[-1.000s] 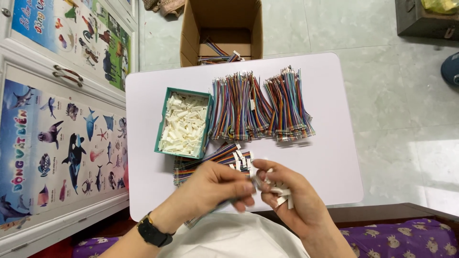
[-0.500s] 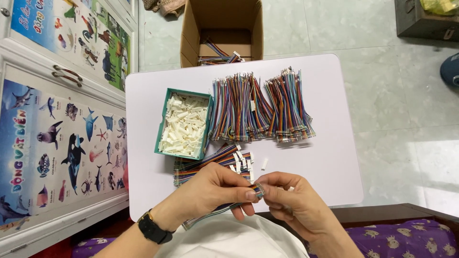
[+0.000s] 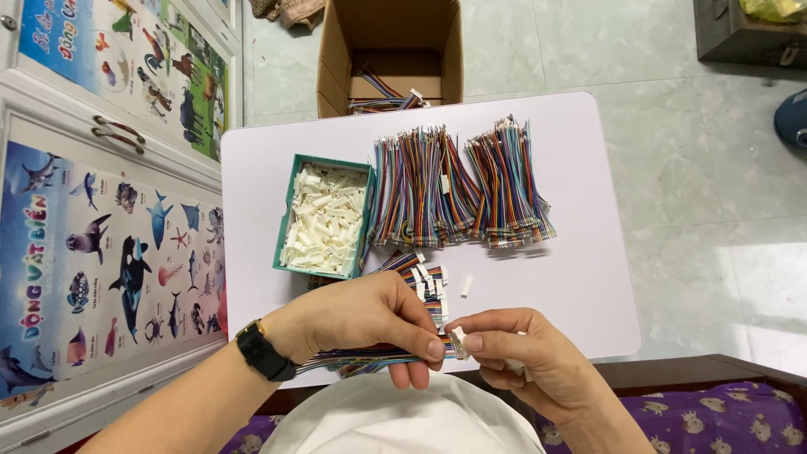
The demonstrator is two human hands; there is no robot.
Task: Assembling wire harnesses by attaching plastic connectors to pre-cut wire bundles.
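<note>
— So, what are the two hands doing at the near edge of the table?

— The left hand [image 3: 370, 324], with a black watch [image 3: 262, 353] on its wrist, pinches a flat multicoloured ribbon cable [image 3: 366, 359] between thumb and fingers, close to the cable's end. The right hand [image 3: 521, 357] meets it from the right, thumb and forefinger closed on a small white connector [image 3: 457, 343] right at that cable end. The fingertips of both hands nearly touch.

— Is the right hand holding anything else?

— Something white shows under its curled fingers, but I cannot tell what it is.

— And where does the cable run?

— It trails to the left under the left palm, above the person's white-clothed lap.

— What lies on the white table [image 3: 580, 277]?

— Just beyond the hands sits a small pile of cables already fitted with white ends [image 3: 420, 277], and one loose white piece lies just to its right. On the left stands a teal box [image 3: 286, 227] full of white connectors. To its right, farther back, are two big bundles of striped cables [image 3: 458, 189], side by side.

— And beyond the table?

— A cardboard box [image 3: 391, 50] on the tiled floor holds more cables. At the far left stands a cabinet with animal posters [image 3: 92, 244].
</note>
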